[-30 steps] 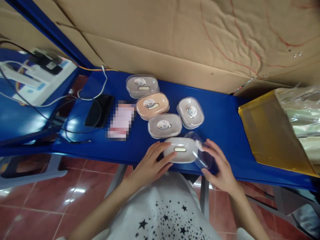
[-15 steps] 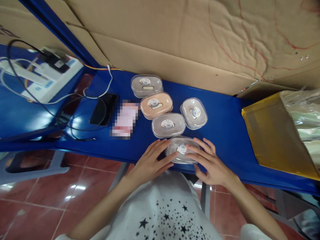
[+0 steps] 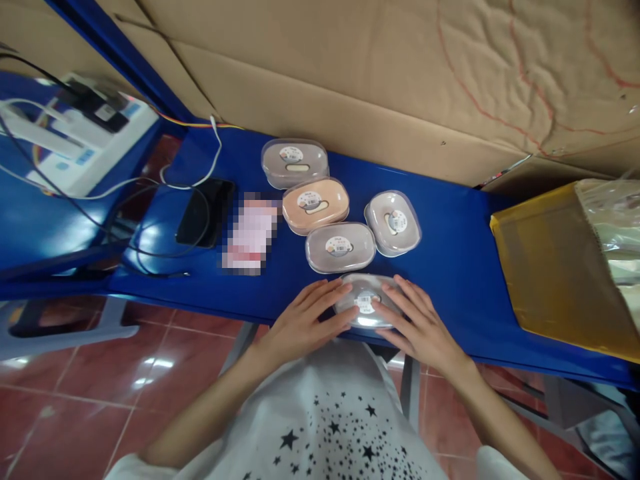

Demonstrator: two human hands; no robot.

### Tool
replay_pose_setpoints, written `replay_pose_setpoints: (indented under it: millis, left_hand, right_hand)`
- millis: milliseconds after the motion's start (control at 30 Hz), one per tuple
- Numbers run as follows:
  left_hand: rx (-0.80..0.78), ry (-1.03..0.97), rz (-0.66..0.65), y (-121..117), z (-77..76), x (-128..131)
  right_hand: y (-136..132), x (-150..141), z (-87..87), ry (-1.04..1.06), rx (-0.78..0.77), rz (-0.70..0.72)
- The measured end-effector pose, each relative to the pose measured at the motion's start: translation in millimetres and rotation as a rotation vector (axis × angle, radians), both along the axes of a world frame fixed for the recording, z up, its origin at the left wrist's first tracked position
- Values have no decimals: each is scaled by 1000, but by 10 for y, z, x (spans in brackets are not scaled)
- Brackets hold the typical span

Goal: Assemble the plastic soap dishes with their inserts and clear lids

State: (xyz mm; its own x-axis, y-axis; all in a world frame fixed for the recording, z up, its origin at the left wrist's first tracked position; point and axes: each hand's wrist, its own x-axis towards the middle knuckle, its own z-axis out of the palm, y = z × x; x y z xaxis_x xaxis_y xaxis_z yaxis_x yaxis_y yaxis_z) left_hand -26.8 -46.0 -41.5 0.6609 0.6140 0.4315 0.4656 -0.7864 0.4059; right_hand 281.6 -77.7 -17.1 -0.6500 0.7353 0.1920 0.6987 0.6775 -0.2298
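A grey oval soap box (image 3: 367, 319) with a clear plastic lid and a round barcode sticker lies flat near the table's front edge. Its left end is under the outstretched fingers of my left hand (image 3: 313, 319). From the other side, the spread fingers of my right hand (image 3: 417, 320) rest on the lid's right end. Neither hand is wrapped around the box. Just beyond it sit another grey box (image 3: 350, 257) and, to the right, a third grey one (image 3: 403, 237). Farther back are a peach box (image 3: 330, 210) and one more grey box (image 3: 280, 163).
A black phone (image 3: 193, 220) with cables and a blurred pink item (image 3: 250, 233) lie left on the blue table (image 3: 450, 293). A power strip (image 3: 90, 157) sits far left. An open carton (image 3: 555, 267) with plastic-wrapped contents stands right. Cardboard (image 3: 325, 87) rises behind.
My right hand's fingers have come down flatter onto the lid, and its thumb has moved in toward the box. The camera view has shifted slightly. The other boxes stay put.
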Motion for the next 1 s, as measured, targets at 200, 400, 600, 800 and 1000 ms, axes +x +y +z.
replay_pose_setpoints:
  millis: [200, 400, 600, 800, 1000]
  left_hand:
    - [-24, -9, -18, 39, 4, 23]
    - [-89, -23, -6, 51, 17, 37]
    - [-62, 5, -27, 31, 37, 58]
    - [6, -45, 140, 40, 95, -92]
    - [38, -12, 323, 253, 170, -149]
  right_hand:
    - [-16, -17, -129, 20, 20, -32]
    - [29, -12, -150, 85, -87, -60]
    - [-31, -3, -149, 55, -84, -87]
    - [-181, 457, -146, 102, 17, -319]
    - [63, 1013, -150, 45, 147, -653]
